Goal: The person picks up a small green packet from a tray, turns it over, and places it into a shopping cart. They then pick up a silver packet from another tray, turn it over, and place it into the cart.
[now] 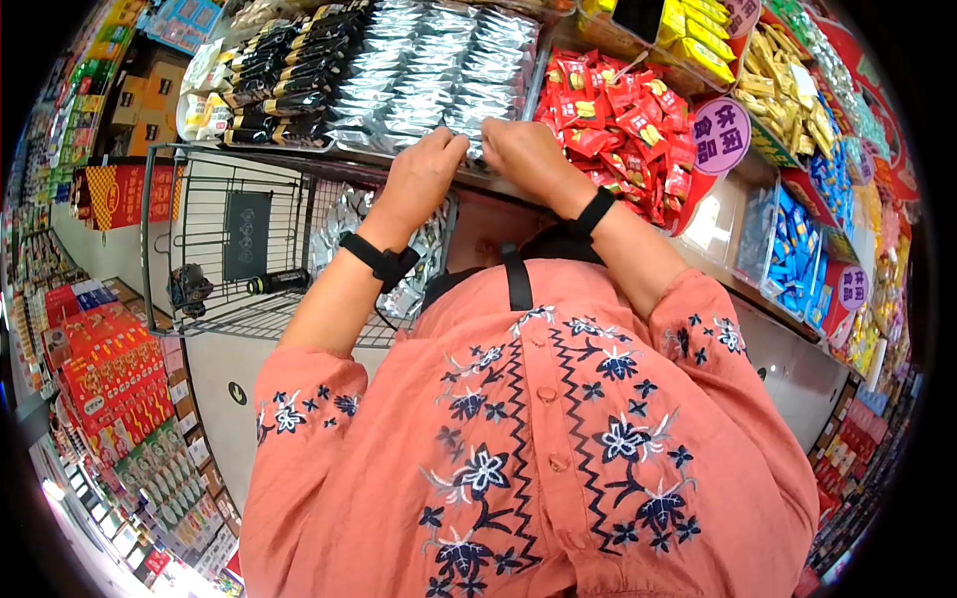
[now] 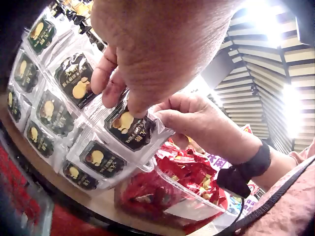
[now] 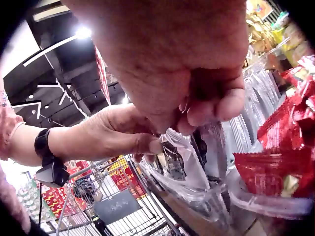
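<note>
left fingers (image 2: 105, 73) and right fingers (image 2: 170, 118) clamped on silver packet (image 2: 132, 129) at their tips, red packets (image 1: 633, 130) nearby.

Rowed packets (image 1: 434, 75) ahead, loose packets (image 1: 638, 130) to their right, cart (image 1: 247, 236) at near left

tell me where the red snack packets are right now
In the head view, the red snack packets lie on the person's right, beside the silver packets and the right hand.

On your right: loose red packets (image 1: 633, 125), a round purple sign (image 1: 722, 138), blue packets (image 1: 795, 254) | Ahead, to your left: rows of black packets (image 1: 289, 85) | Far left: stacked red boxes (image 1: 105, 364) over pale floor (image 1: 214, 384)
</note>
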### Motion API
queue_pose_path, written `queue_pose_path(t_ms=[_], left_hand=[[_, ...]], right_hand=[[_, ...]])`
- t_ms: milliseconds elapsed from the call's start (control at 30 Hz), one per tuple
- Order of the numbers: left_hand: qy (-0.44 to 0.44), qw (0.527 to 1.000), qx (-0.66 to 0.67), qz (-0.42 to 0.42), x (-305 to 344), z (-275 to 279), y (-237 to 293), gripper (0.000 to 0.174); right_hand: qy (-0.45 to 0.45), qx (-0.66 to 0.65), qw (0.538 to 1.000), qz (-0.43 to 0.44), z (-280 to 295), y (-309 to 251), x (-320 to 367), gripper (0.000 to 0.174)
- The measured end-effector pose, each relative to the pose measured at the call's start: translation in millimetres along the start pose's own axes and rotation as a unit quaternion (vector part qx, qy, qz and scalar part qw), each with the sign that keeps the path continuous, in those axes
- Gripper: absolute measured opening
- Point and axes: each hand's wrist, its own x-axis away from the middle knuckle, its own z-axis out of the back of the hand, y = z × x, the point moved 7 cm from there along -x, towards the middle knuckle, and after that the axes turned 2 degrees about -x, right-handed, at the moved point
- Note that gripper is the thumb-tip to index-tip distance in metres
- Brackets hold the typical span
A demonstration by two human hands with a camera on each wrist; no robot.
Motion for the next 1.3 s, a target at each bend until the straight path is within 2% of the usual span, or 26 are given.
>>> queue_pose_path(t_ms=[167, 300, 433, 500, 700, 900, 1033, 1300], left_hand=[[-0.009, 1.000, -0.006, -0.014, 3.7, 2.9, 9.1, 0.009], [-0.009, 1.000, 0.006, -0.009, 3.3, -5.4, 7.4, 0.010], [-0.008, 1.000, -0.014, -0.020, -0.1, -5.3, 8.2, 0.009], [-0.030, 0.998, -0.043, -0.025, -0.7, -4.4, 9.3, 0.014], [-0.036, 0.998, -0.040, -0.027, 0.7, -4.8, 6.5, 0.013], [-0.043, 0.997, -0.055, -0.032, 1.5, -5.7, 7.2, 0.018], [-0.045, 0.995, -0.075, -0.038, 1.5, -5.1, 5.5, 0.020], [-0.035, 0.994, -0.092, -0.044, 1.6, -5.2, 3.1, 0.018]], right_hand=[[0.014, 0.002, 1.000, 0.024, 1.6, -3.4, 7.4, 0.013], [0.022, -0.017, 1.000, -0.001, 5.0, -0.4, 11.5, 0.014], [-0.002, -0.009, 1.000, 0.006, 9.0, 0.9, 7.7, 0.014], [0.000, -0.029, 1.000, 0.007, 9.8, 0.4, 7.7, 0.015], [-0.072, -0.067, 0.994, -0.043, 9.5, 5.0, 19.3, 0.020], [-0.039, -0.034, 0.999, 0.003, -1.0, 2.8, 27.4, 0.014], [-0.028, -0.029, 0.999, -0.003, -5.8, -3.1, 25.5, 0.008], [-0.023, -0.036, 0.999, 0.001, -8.2, -8.2, 23.6, 0.008]])
